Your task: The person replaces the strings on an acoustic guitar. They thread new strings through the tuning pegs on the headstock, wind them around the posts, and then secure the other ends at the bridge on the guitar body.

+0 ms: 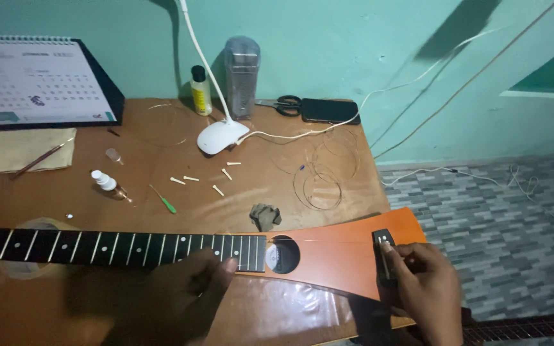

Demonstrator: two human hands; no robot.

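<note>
Right grip (418,275) pinching guitar bridge (384,256), left hand (187,288) fingers resting open on fretboard (117,248)

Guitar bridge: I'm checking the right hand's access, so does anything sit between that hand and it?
Nothing visible does. The right hand already rests on the black bridge of the orange guitar, fingertips touching it. The left hand lies apart, on the fretboard.

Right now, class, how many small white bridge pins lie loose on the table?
5: one nearest the lamp base, one just below it, two to the left, one lowest. Others may be hidden.
</note>
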